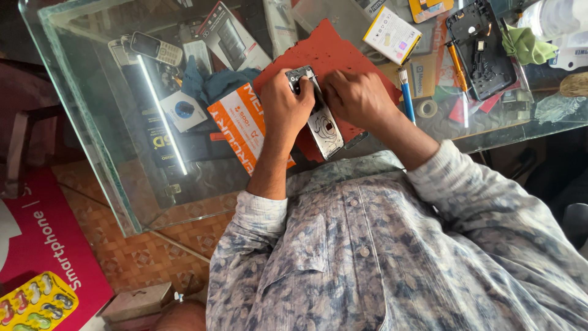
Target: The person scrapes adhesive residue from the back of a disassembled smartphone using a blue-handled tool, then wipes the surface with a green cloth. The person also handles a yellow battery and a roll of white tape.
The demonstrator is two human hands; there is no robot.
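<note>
Lying on the red work mat [334, 46] at the near edge of the glass table [92, 122], a slim phone [324, 125] with its back facing up, printed cover pale and glossy. Likely light, stiff and thin, slippery on the smooth faces, fragile at glass and camera end; best gripped along the long side edges, not pressed flat. Clamped at its upper end by the left hand [285, 107], fingers curled closed around the body. Closed on the same end too, the right hand [355, 98], fingertips pinched; whether around a small tool, cannot tell. Just beside, an orange box [239, 122]; farther out, a blue-handled screwdriver [406, 95], an opened black phone shell [481, 49], a green cloth [527, 46].
</note>
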